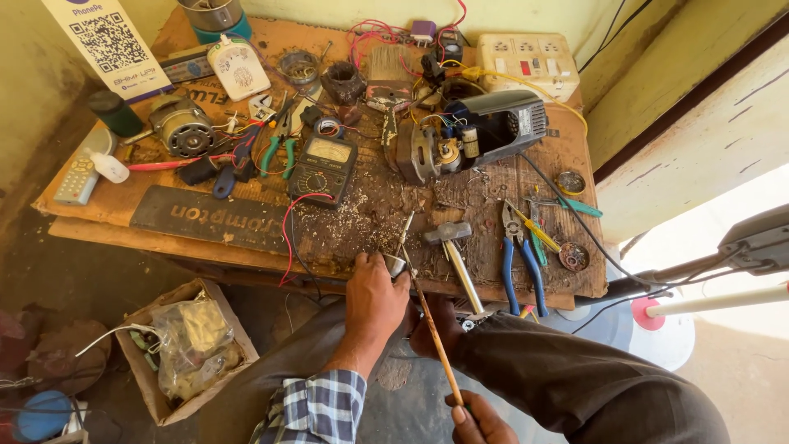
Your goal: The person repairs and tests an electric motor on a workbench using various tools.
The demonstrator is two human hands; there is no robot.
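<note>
- Bottom edge: right hand (478, 421), half cut off, fist closed on a long thin rod (427, 316)
- Centre: left hand (374, 300) pinches a small metal piece (395, 264) at the surface (493, 177) edge; piece mostly hidden
- Beyond: hammer (454, 251), blue pliers (519, 255), multimeter (323, 168); upper clutter indistinct

A: Bench (205, 238) near edge?
B: Hammer (454, 247) at the middle, pliers (518, 255) just right of it, nameplate (209, 218) to the left.
A: Behind those?
B: Meter (323, 168) at centre, motor (182, 125) toward the left edge, socket board (528, 64) in the far right corner.
A: Below?
B: Carton (185, 349) on the floor, left.
</note>
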